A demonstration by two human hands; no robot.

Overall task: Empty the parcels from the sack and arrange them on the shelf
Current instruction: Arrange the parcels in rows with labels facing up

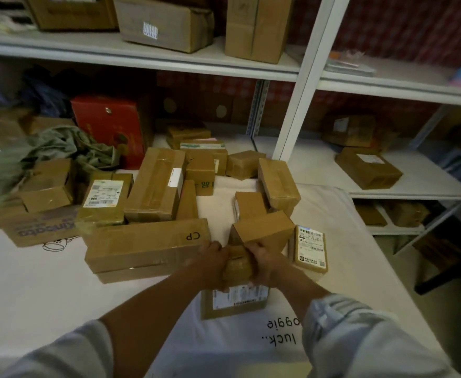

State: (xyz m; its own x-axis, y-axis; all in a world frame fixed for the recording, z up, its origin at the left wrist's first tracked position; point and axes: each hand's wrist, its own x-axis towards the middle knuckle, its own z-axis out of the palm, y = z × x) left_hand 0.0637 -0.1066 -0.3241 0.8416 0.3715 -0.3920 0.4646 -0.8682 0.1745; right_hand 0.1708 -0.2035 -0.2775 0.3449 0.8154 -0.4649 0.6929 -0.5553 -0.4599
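Observation:
Both my hands grip one small brown taped parcel [237, 264] low in the middle of the view: my left hand [210, 264] on its left side, my right hand [265, 264] on its right. It is held just above a flat labelled parcel [235, 301] lying on the white cloth surface [46, 290]. Several more cardboard parcels lie scattered ahead, among them a long box marked "CP" [144, 245] and a labelled one [311, 249] to the right. A crumpled grey-green sack [46, 151] lies at the far left. The white metal shelf [387, 85] stands behind.
A red box [112, 126] stands at the back left. Large cartons [166, 23] sit on the upper shelf board. The right bay's lower shelf [319, 167] holds two or three parcels [368, 167]. A white upright post [305, 85] divides the bays.

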